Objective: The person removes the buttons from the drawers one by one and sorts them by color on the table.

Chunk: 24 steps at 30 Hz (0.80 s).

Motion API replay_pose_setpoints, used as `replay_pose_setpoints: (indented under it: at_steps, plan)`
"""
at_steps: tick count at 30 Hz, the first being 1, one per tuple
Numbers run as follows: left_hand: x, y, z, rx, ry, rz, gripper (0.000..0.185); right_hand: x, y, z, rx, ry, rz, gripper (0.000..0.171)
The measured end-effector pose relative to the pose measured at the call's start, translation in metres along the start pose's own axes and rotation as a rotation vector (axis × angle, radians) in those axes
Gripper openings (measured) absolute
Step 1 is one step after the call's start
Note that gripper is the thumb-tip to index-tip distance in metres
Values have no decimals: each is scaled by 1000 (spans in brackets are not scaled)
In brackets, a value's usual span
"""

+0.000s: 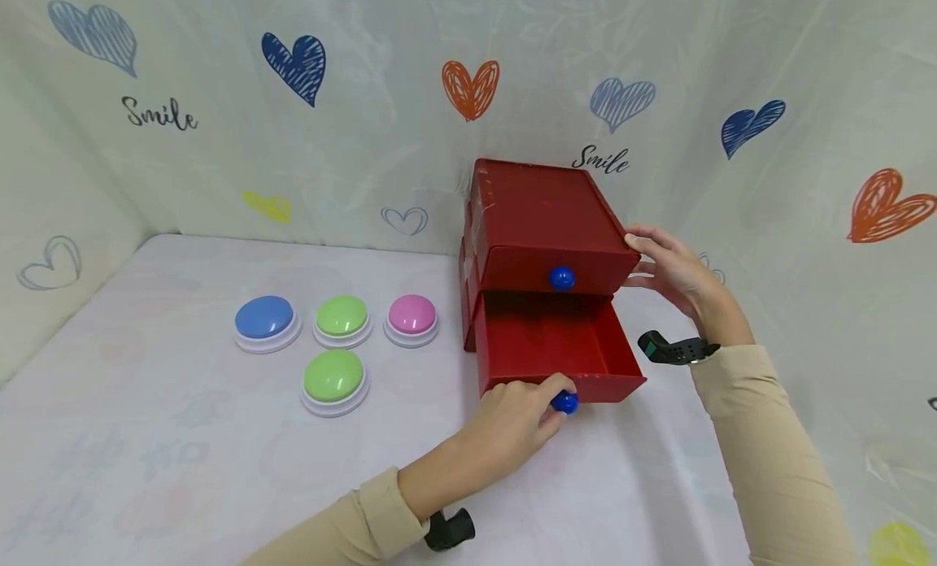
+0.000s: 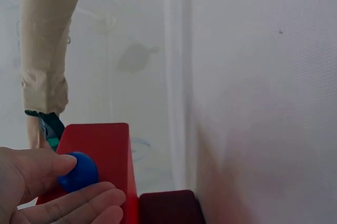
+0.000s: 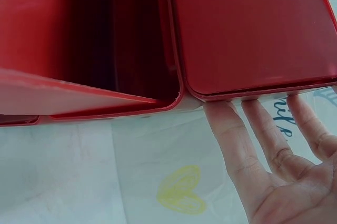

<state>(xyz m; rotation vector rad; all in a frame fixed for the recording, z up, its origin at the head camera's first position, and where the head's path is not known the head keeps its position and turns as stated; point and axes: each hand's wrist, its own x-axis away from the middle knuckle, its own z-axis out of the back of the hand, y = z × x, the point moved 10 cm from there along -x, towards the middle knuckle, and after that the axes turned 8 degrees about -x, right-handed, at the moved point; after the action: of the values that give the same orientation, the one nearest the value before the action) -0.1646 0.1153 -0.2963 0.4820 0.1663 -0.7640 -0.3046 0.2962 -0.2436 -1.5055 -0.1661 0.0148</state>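
Observation:
A red drawer box [image 1: 545, 200] stands toward the back of the table. Its lower drawer [image 1: 545, 342] is pulled out and looks bare inside; the upper drawer [image 1: 512, 269] with a blue knob [image 1: 562, 278] is closed. My left hand [image 1: 505, 424] pinches the lower drawer's blue knob [image 2: 80, 172] between thumb and fingers. My right hand [image 1: 677, 281] rests against the box's right side near its upper front corner. In the right wrist view its fingers [image 3: 231, 134] are fairly straight, with the tips at the red edge.
Left of the box are a blue push button [image 1: 265, 318], a pink one [image 1: 411, 318] and two green ones [image 1: 341, 315], all on white bases. A white curtain [image 1: 381, 127] printed with hearts hangs right behind the table [image 1: 183, 468].

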Motion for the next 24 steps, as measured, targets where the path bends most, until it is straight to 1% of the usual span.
replay_pose_setpoints:
  at_steps: [3, 8, 12, 19, 24]
  plan:
    - [-2, -3, 0, 17, -5, 21, 33, 0, 0, 0, 3, -2, 1, 33]
    - [-5, -7, -1, 66, -9, 44, 28, -1, 1, 0, 3, -1, 0, 33]
    - [-7, -10, 0, 85, -9, 61, 26, 0, 1, -1, -9, -10, -3, 30]
    - [-10, -14, -1, 88, -20, 81, 26, -1, 1, -1, -21, -12, -3, 31]
    - [-13, -17, -1, 94, -14, 86, 27, -1, 2, 0, 1, 2, -5, 34]
